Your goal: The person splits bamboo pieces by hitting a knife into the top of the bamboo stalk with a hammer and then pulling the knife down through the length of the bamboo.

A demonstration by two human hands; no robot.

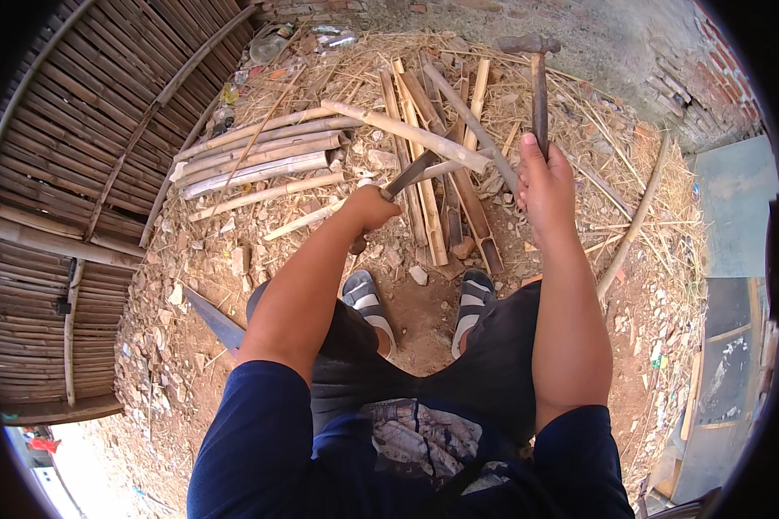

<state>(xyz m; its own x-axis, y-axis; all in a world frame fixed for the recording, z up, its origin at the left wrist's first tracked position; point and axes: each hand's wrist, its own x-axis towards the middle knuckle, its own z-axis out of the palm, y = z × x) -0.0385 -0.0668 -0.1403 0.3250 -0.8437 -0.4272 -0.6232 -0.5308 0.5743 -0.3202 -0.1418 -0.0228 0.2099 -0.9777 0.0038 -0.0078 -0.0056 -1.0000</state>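
Observation:
My left hand (370, 210) is closed round the handle of a knife (409, 176) with a broad dark blade, pointing away and to the right. The blade's tip reaches a bamboo piece (453, 167); whether it touches or is wedged in cannot be made out. In my right hand (547, 186) a hammer (539, 99) is gripped by its dark handle, head up and apart from the knife. Beyond the knife a pale bamboo pole (407, 136) lies slantwise over split bamboo lengths (486, 242) with hollow insides showing.
Several bamboo pieces (258, 167) lie stacked at the left. A saw-like blade (214, 318) rests by my left leg. A curved pole (640, 212) lies at the right. A bamboo-slat wall (78, 112) bounds the left side, a masonry wall (614, 52) the back. Stones and straw litter the ground.

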